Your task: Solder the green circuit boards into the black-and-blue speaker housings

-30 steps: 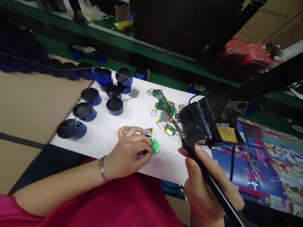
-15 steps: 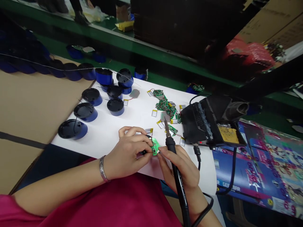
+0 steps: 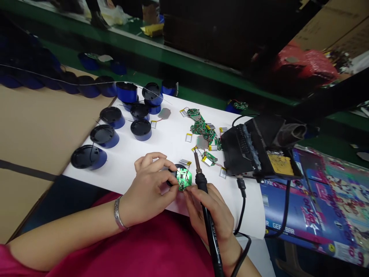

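Note:
My left hand [image 3: 151, 188], a metal bracelet at its wrist, pinches the left edge of a green circuit board [image 3: 184, 178] between thumb and fingers. Under and behind the board shows part of a black round housing [image 3: 172, 179]. A small silver battery [image 3: 185, 162] with yellow tape lies just beyond, wires running to the board. In my right hand [image 3: 215, 211] a black soldering iron [image 3: 208, 219] is gripped, its tip pointing up and away from me, over the table. The thumb and forefinger of this hand also touch the board's lower right edge.
Several blue cups with black tops [image 3: 103, 135] stand at the left of the white table sheet [image 3: 127, 165]. A pile of circuit boards [image 3: 198, 127] with batteries lies ahead. At right is a black soldering station [image 3: 242, 150] with a yellow sponge [image 3: 279, 163] and a cable [image 3: 242, 207].
Both hands have shifted slightly left with the board and the soldering iron. The board has turned so that more of its green face shows.

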A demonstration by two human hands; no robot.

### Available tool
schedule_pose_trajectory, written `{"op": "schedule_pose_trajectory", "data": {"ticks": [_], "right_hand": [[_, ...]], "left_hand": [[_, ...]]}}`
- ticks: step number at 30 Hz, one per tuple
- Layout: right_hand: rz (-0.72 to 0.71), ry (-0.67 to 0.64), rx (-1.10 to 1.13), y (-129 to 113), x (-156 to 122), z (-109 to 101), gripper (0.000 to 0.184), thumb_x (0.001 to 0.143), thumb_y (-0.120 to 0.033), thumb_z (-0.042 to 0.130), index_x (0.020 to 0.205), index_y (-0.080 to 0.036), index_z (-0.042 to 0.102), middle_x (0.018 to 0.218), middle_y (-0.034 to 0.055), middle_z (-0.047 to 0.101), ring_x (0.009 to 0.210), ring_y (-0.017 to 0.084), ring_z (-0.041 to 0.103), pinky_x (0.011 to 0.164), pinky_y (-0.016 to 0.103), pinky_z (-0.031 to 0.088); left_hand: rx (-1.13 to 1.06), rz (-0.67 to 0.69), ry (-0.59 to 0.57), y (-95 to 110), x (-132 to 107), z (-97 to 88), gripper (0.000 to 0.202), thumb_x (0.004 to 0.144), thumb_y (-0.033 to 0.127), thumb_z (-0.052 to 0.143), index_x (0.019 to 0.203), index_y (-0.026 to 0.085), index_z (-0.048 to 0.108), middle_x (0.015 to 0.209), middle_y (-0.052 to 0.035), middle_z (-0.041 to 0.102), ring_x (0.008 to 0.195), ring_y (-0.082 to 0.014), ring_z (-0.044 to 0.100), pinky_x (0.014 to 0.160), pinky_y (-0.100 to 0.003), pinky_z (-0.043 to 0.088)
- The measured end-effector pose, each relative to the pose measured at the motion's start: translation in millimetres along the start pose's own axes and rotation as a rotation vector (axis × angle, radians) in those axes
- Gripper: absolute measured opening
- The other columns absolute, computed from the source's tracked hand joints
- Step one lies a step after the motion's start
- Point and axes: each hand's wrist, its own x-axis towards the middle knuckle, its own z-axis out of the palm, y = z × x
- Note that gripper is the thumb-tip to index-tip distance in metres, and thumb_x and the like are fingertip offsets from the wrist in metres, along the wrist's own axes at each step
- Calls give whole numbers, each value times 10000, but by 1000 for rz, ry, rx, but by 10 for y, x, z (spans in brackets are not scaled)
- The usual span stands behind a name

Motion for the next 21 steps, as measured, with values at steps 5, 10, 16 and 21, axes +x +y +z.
{"op": "schedule_pose_trajectory", "data": {"ticks": [5,10,16,21], "right_hand": [[34,-24,29,-11,11,-35,441,791,43,681,1167,-160,576,936,61,723,839,177,704,729,321,616],[220,117,28,7,31,-208,446,873,-36,625,1281,-212,578,900,20,748,783,176,731,723,318,615],[489,339,237,28,226,-474,205,911,-231,647,1095,-173,716,764,19,708,532,141,645,464,277,525],[435,225,236,54,266,-561,63,812,-170,707,849,-178,657,710,-9,634,530,116,583,462,256,457]], "left_hand": [[6,-29,-41,12,21,-8,145,766,124,647,691,240,692,1004,0,710,1160,-285,476,969,-495,317],[32,-24,-66,22,65,-23,148,742,115,659,663,235,693,979,-3,714,1130,-286,484,952,-494,315],[46,-24,-109,57,117,-53,164,726,103,646,635,231,692,978,-2,706,1102,-277,510,939,-491,306],[69,-3,-128,74,146,-68,187,737,93,625,610,220,676,948,-5,700,1087,-266,520,930,-484,299]]}}
